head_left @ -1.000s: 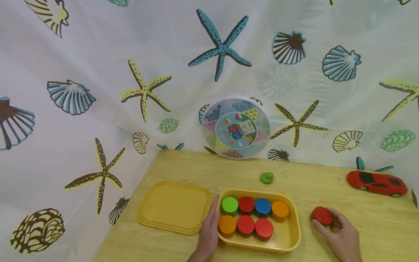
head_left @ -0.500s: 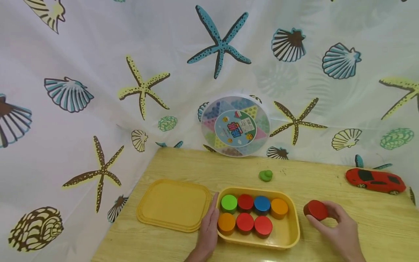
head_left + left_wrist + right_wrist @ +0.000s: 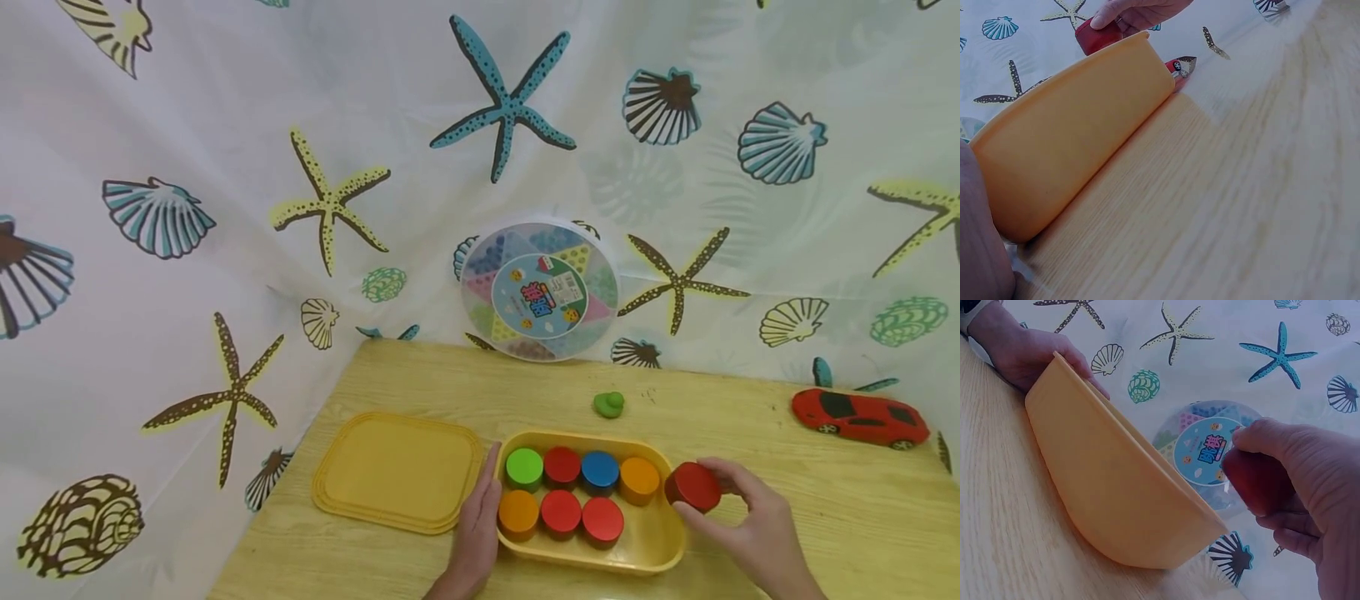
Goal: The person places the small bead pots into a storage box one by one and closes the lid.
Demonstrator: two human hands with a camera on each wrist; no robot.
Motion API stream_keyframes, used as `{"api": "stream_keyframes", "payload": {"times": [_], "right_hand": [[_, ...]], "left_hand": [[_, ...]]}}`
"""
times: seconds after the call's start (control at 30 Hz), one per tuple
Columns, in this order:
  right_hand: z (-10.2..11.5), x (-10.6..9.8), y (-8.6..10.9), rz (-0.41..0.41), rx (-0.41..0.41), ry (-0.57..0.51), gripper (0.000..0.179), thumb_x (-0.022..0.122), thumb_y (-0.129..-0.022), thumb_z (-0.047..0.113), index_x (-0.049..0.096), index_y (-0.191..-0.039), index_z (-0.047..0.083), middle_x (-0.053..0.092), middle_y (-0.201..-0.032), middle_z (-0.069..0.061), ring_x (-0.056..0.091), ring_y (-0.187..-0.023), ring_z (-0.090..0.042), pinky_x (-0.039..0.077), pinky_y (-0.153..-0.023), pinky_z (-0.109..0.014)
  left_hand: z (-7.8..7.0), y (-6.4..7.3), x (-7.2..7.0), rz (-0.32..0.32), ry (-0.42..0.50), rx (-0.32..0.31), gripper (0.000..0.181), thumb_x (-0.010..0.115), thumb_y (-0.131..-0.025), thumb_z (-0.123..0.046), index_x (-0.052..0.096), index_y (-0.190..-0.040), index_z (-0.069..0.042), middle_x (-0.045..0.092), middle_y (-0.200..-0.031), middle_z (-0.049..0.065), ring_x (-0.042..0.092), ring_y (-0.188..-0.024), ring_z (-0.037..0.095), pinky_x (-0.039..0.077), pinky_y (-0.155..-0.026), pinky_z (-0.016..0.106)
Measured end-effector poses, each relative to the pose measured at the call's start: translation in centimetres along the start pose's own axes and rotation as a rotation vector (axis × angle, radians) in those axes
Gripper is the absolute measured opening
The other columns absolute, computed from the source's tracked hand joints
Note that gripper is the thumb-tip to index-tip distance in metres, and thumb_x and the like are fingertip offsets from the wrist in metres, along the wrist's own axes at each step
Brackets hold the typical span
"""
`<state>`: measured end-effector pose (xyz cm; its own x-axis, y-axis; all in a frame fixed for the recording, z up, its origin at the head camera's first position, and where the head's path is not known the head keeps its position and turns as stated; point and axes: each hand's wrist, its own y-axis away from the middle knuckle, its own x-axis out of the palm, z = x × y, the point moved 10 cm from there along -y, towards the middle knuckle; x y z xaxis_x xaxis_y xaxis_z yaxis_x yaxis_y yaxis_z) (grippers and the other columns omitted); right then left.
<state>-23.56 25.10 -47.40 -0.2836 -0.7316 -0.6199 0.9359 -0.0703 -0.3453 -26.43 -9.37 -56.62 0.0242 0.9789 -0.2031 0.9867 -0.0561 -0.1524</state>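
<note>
My right hand (image 3: 750, 521) pinches a red round block (image 3: 696, 487) between thumb and fingers, raised at the right rim of a yellow plastic box (image 3: 637, 554). In the left wrist view that red block (image 3: 1096, 37) shows above the box's far end. My left hand (image 3: 474, 525) rests with straight fingers along the box's left side. Inside the box stand several round blocks in two rows: a green one (image 3: 524, 468), a blue one (image 3: 600, 473), two orange ones and three red ones. Bare box floor shows at the front right.
A yellow lid (image 3: 397, 471) lies on the wooden table left of the box. Behind the box sits a small green duck (image 3: 609, 405). At the right is a red toy car (image 3: 860, 418). A round game box (image 3: 540, 292) leans on the patterned curtain.
My right hand has lifted the red block off the table and carried it left to the box's right rim. The left hand stays at the box's side.
</note>
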Motion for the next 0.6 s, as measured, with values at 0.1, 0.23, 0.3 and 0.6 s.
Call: {"api": "stream_keyframes", "payload": {"times": [0.1, 0.23, 0.3, 0.6], "right_hand": [[0.8, 1.3, 0.0, 0.082, -0.026, 0.021, 0.058, 0.094, -0.078, 0.037, 0.072, -0.125, 0.013, 0.075, -0.111, 0.004, 0.063, -0.093, -0.003, 0.058, -0.080, -0.026], [1.6, 3.4, 0.3, 0.198, -0.085, 0.029, 0.057, 0.094, -0.078, 0.039, 0.072, -0.123, 0.011, 0.074, -0.114, 0.004, 0.067, -0.098, -0.010, 0.062, -0.084, -0.037], [2.1, 4.3, 0.4, 0.235, -0.132, 0.054, 0.056, 0.094, -0.078, 0.037, 0.071, -0.122, 0.011, 0.074, -0.116, 0.004, 0.068, -0.101, -0.013, 0.063, -0.086, -0.038], [3.4, 6.8, -0.2, 0.474, -0.191, 0.191, 0.055, 0.095, -0.075, 0.029, 0.069, -0.119, 0.008, 0.071, -0.111, 0.001, 0.063, -0.096, -0.015, 0.060, -0.085, -0.035]], "left_hand": [[0.0, 0.0, 0.0, 0.002, -0.002, 0.002, 0.051, 0.027, -0.117, -0.031, 0.024, -0.167, -0.028, 0.024, -0.172, -0.002, 0.020, -0.158, 0.015, 0.012, -0.126, 0.024], [0.0, -0.1, 0.1, 0.001, -0.003, 0.008, 0.051, 0.026, -0.117, -0.032, 0.024, -0.168, -0.024, 0.024, -0.172, 0.002, 0.020, -0.158, 0.017, 0.011, -0.125, 0.022], [0.0, -0.1, 0.1, 0.001, -0.004, 0.001, 0.051, 0.026, -0.117, -0.033, 0.024, -0.168, -0.024, 0.024, -0.172, 0.002, 0.020, -0.158, 0.017, 0.012, -0.126, 0.027], [0.2, -0.1, 0.1, -0.003, -0.015, -0.004, 0.050, 0.025, -0.117, -0.034, 0.024, -0.167, -0.029, 0.024, -0.172, -0.001, 0.020, -0.158, 0.020, 0.014, -0.128, 0.045]]}}
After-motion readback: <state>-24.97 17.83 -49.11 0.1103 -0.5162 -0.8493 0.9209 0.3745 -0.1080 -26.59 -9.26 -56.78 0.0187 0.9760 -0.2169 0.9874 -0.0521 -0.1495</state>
